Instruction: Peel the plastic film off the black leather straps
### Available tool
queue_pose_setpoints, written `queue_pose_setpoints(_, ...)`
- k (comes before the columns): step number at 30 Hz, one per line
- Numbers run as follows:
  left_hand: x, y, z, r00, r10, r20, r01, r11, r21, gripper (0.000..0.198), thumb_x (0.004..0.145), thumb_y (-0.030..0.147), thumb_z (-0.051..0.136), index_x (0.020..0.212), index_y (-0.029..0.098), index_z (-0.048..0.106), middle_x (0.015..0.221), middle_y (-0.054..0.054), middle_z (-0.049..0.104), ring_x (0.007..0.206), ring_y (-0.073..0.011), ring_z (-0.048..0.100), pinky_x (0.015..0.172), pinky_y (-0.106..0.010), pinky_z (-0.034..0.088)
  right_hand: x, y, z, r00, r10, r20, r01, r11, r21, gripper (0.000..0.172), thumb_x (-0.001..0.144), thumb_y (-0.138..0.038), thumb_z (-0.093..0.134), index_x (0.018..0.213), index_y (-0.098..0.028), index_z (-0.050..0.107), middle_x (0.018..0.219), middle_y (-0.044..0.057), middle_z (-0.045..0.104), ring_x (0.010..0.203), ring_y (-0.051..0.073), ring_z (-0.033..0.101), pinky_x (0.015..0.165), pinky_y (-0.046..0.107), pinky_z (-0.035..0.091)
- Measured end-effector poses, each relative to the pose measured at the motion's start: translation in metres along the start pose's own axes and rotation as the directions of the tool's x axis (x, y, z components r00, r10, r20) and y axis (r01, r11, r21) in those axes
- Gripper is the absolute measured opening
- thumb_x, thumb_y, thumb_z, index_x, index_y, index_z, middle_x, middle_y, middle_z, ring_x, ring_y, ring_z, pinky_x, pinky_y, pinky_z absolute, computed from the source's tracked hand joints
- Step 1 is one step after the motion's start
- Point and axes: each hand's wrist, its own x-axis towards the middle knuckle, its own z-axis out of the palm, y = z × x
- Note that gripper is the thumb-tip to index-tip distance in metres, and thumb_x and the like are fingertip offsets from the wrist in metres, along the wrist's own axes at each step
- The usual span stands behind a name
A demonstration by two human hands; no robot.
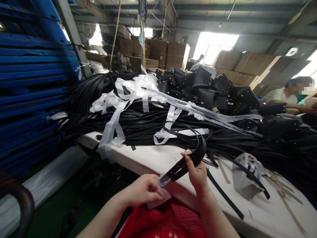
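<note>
Stacked blue panels (37, 82) fill the left of the workshop, beside a long heap of black straps (84, 89) on a white table (146, 158). Crumpled white film (136, 86) lies across the heap. At near middle, the left hand (146, 190) pinches a small pale wrap (161, 200) close to a strap end. Just right, the right hand (199, 172) grips a looped black strap (198, 153) between thumb and fingers, over the table's near edge; translucent film covers its end. Farther back, black bags (201, 79) pile up before cardboard boxes (255, 62). Rightward on the table are tan strips (224, 171) and a white container (244, 178). Far right, a person (284, 96) reaches forward.
</note>
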Motion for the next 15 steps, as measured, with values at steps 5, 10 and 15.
queue_pose_setpoints(5, 0.0075, -0.0041, 0.0033, 1.0, -0.016, -0.005, 0.016, 1.0, -0.01, 0.015, 0.072, 0.031, 0.075, 0.076, 0.017, 0.08, 0.091, -0.006, 0.072, 0.082, -0.0203, 0.065, 0.076, -0.026, 0.05, -0.0055, -0.0041, 0.0007, 0.993, 0.044, 0.11, -0.056, 0.993, 0.103, 0.026, 0.093, -0.04, 0.058, 0.102, -0.019, 0.071, 0.069, 0.004, 0.072, 0.056, 0.017, 0.066, 0.05, 0.026, 0.054)
queue_pose_setpoints(10, 0.0077, -0.0071, 0.004, 1.0, 0.01, 0.011, -0.009, 0.996, -0.09, 0.015, 0.073, 0.03, 0.075, 0.073, 0.016, 0.078, 0.091, -0.007, 0.073, 0.084, -0.0216, 0.066, 0.079, -0.028, 0.05, -0.0048, 0.0002, 0.0006, 0.993, 0.06, 0.099, -0.069, 0.994, 0.089, 0.026, 0.093, -0.04, 0.058, 0.102, -0.019, 0.071, 0.068, 0.004, 0.071, 0.056, 0.017, 0.066, 0.051, 0.025, 0.054)
queue_pose_setpoints(15, 0.0063, -0.0018, 0.007, 0.992, 0.036, 0.121, -0.044, 0.997, 0.063, 0.014, 0.079, 0.029, 0.071, 0.087, 0.023, 0.081, 0.093, -0.004, 0.073, 0.083, -0.0193, 0.066, 0.078, -0.025, 0.05, -0.0046, 0.0005, -0.0005, 0.988, 0.028, 0.151, -0.034, 0.999, 0.034, 0.025, 0.092, -0.039, 0.059, 0.103, -0.019, 0.071, 0.071, 0.004, 0.072, 0.062, 0.018, 0.069, 0.056, 0.027, 0.057)
